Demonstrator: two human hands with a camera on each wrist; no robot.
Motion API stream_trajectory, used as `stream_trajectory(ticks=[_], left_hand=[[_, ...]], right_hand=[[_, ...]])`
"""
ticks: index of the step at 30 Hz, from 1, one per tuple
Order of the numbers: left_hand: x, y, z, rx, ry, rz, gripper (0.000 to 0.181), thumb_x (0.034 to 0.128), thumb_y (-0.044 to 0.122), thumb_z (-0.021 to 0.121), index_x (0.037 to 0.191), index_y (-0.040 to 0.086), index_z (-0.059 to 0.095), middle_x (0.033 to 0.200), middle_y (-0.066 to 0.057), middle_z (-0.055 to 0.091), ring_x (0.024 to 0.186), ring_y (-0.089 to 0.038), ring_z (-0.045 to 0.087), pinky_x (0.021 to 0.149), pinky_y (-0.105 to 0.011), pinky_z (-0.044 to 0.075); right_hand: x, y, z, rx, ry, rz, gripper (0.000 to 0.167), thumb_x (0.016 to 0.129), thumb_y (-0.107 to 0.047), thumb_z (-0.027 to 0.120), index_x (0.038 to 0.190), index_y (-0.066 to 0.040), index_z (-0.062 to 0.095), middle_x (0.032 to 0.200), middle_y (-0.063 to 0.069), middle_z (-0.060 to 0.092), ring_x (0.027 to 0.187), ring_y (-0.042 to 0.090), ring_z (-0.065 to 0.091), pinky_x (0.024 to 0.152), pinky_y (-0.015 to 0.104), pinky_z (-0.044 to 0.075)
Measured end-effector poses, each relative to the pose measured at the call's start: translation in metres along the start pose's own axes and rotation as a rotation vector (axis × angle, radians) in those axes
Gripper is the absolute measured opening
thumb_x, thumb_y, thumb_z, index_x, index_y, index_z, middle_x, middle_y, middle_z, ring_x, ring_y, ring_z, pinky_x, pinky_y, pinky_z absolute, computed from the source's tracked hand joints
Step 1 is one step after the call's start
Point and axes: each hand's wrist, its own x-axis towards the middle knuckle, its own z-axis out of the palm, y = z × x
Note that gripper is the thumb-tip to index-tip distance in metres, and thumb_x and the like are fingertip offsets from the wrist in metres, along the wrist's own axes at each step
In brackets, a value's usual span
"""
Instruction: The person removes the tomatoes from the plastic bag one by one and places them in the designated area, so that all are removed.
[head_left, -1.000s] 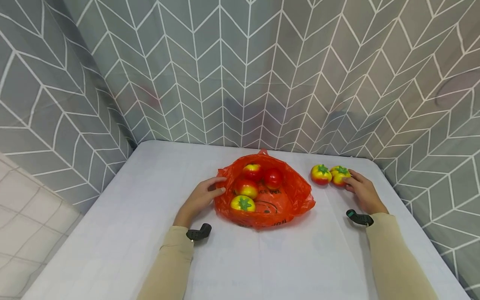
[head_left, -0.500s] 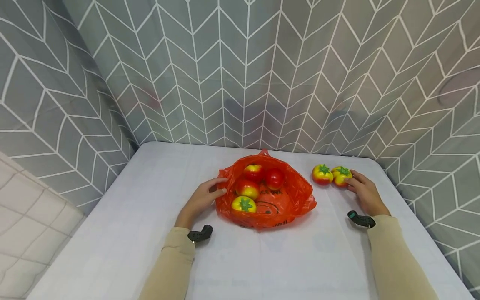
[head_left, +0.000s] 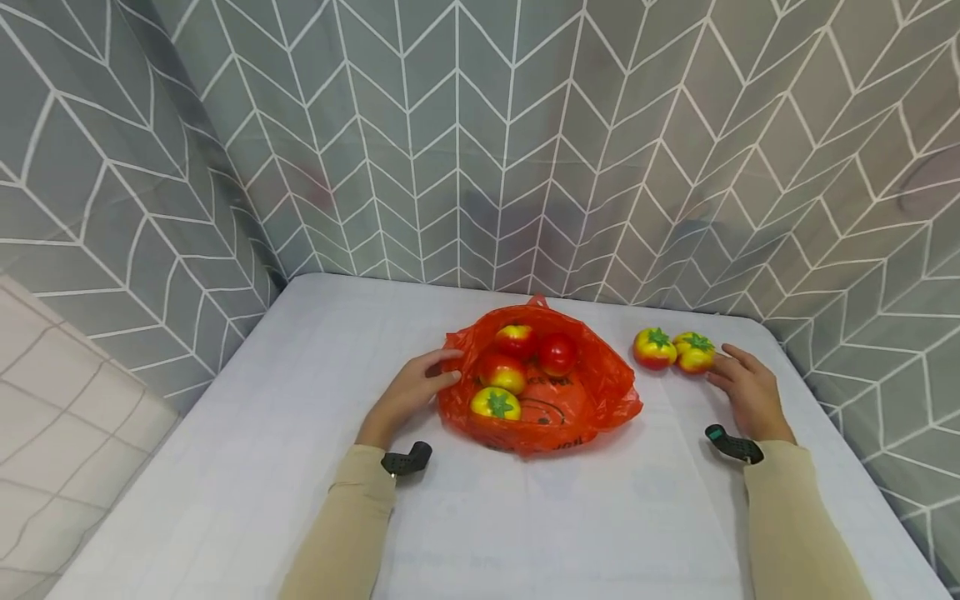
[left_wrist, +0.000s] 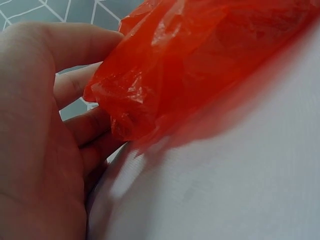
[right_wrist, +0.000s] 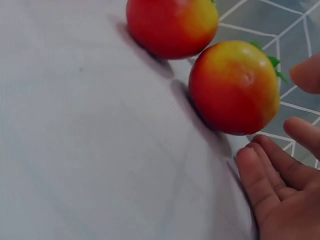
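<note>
A red plastic bag (head_left: 558,408) lies on the table with its mouth spread open. Inside it are several round fruits, among them a yellow tomato (head_left: 496,403) with a green star-shaped top and a plain red one (head_left: 557,354). My left hand (head_left: 408,392) touches the bag's left edge with relaxed fingers; in the left wrist view some fingertips go behind the crumpled plastic (left_wrist: 165,75). To the bag's right, two red-and-yellow tomatoes (head_left: 655,348) sit side by side. My right hand (head_left: 752,393) is just beside the right-hand tomato (right_wrist: 235,87), fingers spread around its near side, holding nothing.
A white cloth (head_left: 570,525) covers the table. Grey curtains (head_left: 480,150) with white chevron lines stand close behind and along the sides. Pale tiles (head_left: 67,442) show at the lower left.
My right hand has drawn back slightly to the right, its fingers now off the tomato's front. My left hand stays at the bag's edge. The head view has shifted a little.
</note>
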Motion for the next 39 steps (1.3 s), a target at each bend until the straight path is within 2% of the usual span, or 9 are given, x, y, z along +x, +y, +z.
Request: stream_trajectory(ticks=[5,11,13,17,20,26,32,36,39], left_hand=[[0.004,-0.002,0.001,-0.005,-0.011,0.003,0.044,0.0934,0.034,0.069,0.136,0.028,0.062,0.147,-0.002,0.05,0.138,-0.027,0.041,0.111,-0.053,0.038],[0.002,0.004,-0.002,-0.002,-0.006,0.011,0.043,0.0944,0.033,0.068,0.136,0.026,0.062,0.148,-0.003,0.05,0.139,-0.028,0.04,0.111,-0.054,0.038],[0.002,0.006,-0.003,-0.005,-0.004,0.008,0.042,0.0945,0.033,0.067,0.136,0.027,0.063,0.148,-0.003,0.05,0.139,-0.028,0.04,0.111,-0.053,0.038],[0.001,0.007,-0.005,-0.017,-0.005,0.016,0.042,0.0952,0.032,0.067,0.137,0.025,0.062,0.148,-0.005,0.049,0.138,-0.029,0.041,0.111,-0.053,0.038],[0.002,0.004,-0.005,-0.024,-0.009,0.019,0.043,0.0951,0.032,0.067,0.137,0.024,0.062,0.148,-0.005,0.049,0.138,-0.029,0.041,0.11,-0.052,0.039],[0.002,0.001,-0.004,-0.037,-0.004,-0.001,0.044,0.0933,0.035,0.069,0.136,0.027,0.062,0.147,-0.002,0.051,0.137,-0.027,0.043,0.107,-0.051,0.043],[0.004,0.0,-0.003,-0.07,-0.008,0.028,0.042,0.0939,0.034,0.069,0.135,0.025,0.063,0.145,-0.002,0.052,0.136,-0.026,0.044,0.109,-0.049,0.042],[0.003,-0.001,-0.002,-0.094,-0.016,0.044,0.041,0.0946,0.031,0.068,0.135,0.023,0.064,0.143,-0.002,0.054,0.135,-0.026,0.045,0.11,-0.048,0.041],[0.0,-0.002,-0.002,-0.095,-0.001,0.04,0.04,0.0942,0.03,0.069,0.134,0.023,0.064,0.141,-0.002,0.055,0.134,-0.025,0.045,0.109,-0.048,0.041]], right_hand=[[-0.006,-0.003,-0.003,0.15,0.011,-0.018,0.072,0.098,-0.022,0.066,0.156,-0.002,0.029,0.112,-0.004,0.055,0.093,0.005,0.064,0.08,0.017,0.055],[-0.014,-0.012,-0.002,0.214,0.044,-0.101,0.024,0.101,-0.019,0.062,0.123,-0.013,0.056,0.108,-0.005,0.063,0.095,0.006,0.065,0.076,0.017,0.056],[-0.017,-0.016,0.0,0.222,0.051,-0.119,0.018,0.101,-0.021,0.062,0.117,-0.016,0.058,0.106,-0.005,0.065,0.094,0.006,0.067,0.076,0.017,0.056],[-0.022,-0.026,0.007,0.219,0.034,-0.14,0.021,0.1,-0.023,0.064,0.118,-0.014,0.059,0.104,-0.005,0.068,0.091,0.007,0.069,0.075,0.018,0.056],[-0.026,-0.033,0.013,0.156,-0.014,-0.147,0.023,0.1,-0.023,0.064,0.12,-0.014,0.059,0.105,-0.004,0.068,0.092,0.007,0.069,0.077,0.018,0.056],[-0.027,-0.05,0.023,-0.083,-0.148,-0.178,0.035,0.1,-0.029,0.063,0.13,-0.012,0.057,0.11,-0.004,0.067,0.096,0.005,0.067,0.081,0.017,0.055],[-0.02,-0.065,0.034,-0.303,-0.237,-0.228,0.049,0.102,-0.035,0.058,0.142,-0.007,0.049,0.115,-0.006,0.066,0.102,0.006,0.067,0.086,0.016,0.053],[-0.021,-0.067,0.049,-0.409,-0.282,-0.236,0.06,0.103,-0.039,0.054,0.149,-0.002,0.041,0.125,0.004,0.063,0.108,0.012,0.065,0.09,0.021,0.053],[-0.022,-0.068,0.064,-0.413,-0.31,-0.203,0.061,0.102,-0.041,0.057,0.149,-0.006,0.043,0.133,0.013,0.06,0.113,0.02,0.063,0.096,0.031,0.052]])
